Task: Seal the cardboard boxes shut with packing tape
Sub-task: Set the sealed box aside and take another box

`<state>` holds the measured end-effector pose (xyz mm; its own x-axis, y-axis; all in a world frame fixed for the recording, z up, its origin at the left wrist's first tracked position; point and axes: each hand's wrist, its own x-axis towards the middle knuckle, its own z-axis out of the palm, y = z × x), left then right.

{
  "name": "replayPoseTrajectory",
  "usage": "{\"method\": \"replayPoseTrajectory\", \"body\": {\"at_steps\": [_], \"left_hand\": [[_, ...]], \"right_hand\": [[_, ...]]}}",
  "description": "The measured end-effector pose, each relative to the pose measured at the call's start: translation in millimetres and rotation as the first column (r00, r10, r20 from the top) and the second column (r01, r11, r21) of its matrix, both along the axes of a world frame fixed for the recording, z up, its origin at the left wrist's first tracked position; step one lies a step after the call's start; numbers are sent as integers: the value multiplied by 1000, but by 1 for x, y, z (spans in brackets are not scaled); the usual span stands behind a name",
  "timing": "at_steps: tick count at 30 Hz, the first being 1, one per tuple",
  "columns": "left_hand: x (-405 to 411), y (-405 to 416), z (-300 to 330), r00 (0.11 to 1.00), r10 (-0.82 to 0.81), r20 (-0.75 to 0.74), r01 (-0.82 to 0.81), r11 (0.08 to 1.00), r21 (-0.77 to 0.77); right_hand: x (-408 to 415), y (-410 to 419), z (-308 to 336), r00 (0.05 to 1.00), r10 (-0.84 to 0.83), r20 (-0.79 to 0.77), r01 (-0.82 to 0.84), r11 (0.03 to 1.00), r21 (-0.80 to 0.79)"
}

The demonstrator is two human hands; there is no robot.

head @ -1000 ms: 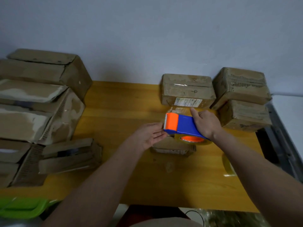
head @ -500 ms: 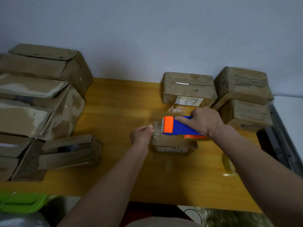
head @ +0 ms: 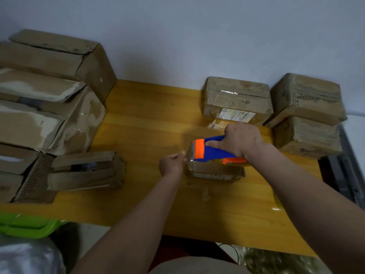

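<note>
A small cardboard box (head: 215,172) lies in the middle of the yellow wooden table (head: 150,119). My right hand (head: 242,140) grips a blue and orange tape dispenser (head: 212,152) held low over the box's top, its orange blade end pointing left. My left hand (head: 171,163) sits just left of the box with fingers curled, pinching the clear tape end (head: 187,155) pulled from the dispenser at the box's left edge.
Three taped boxes stand at the back right: one marked "4" (head: 237,99) and a stack of two (head: 306,113). Several open, worn boxes (head: 49,107) pile up at the left. A green bin (head: 25,224) sits below the table's front left edge.
The dispenser has dropped from above the box onto its top. My left hand has curled from open fingers into a pinch on the tape end at the box's left side.
</note>
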<state>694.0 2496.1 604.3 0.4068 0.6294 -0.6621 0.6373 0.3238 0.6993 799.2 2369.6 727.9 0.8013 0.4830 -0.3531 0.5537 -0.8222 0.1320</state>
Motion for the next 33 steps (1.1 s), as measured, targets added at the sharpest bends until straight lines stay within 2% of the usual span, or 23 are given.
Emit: {"method": "replayPoseTrajectory", "body": {"at_steps": [3,5,7,9,11,12,14,18,21,24,27,29,33], "left_hand": [[-1,-8,-1,993,-119,-26,122,977,176],[-3,-15,-4,975,-212,-63,220,917,333],[-2,-21,-6,964,-240,-113,266,877,400],[2,-23,-10,961,-217,-170,265,895,358],[2,-18,-12,946,-180,-271,246,941,233],[0,-17,-16,938,-202,-282,257,951,173],[-5,-18,-19,920,-335,-202,365,921,137],[-16,-22,-12,796,-604,44,565,768,302],[-22,-13,-9,596,-793,125,709,593,381],[-19,-2,-10,448,-894,-29,824,399,402],[-2,3,-7,342,-918,-204,850,209,484],[10,4,-6,312,-919,-242,846,152,511],[21,3,-11,291,-926,-240,803,100,587]], "right_hand": [[2,2,-2,1000,-27,-10,27,1000,0],[3,4,-4,999,-45,-14,45,999,3],[3,5,-5,998,-58,-32,58,998,8],[4,5,-4,997,-70,-42,71,997,16],[5,4,-4,996,-81,-31,82,997,12],[5,3,-4,996,-88,-25,88,996,9],[6,2,-4,995,-100,-27,101,995,13],[9,0,-5,992,-118,-41,119,992,42],[11,-5,-4,989,-134,-63,138,987,77],[12,-10,-3,990,-132,-55,137,984,111],[12,-12,-3,991,-123,-53,129,983,132],[13,-13,-3,990,-128,-59,135,981,137],[16,-19,-1,986,-154,-71,163,974,158]]}}
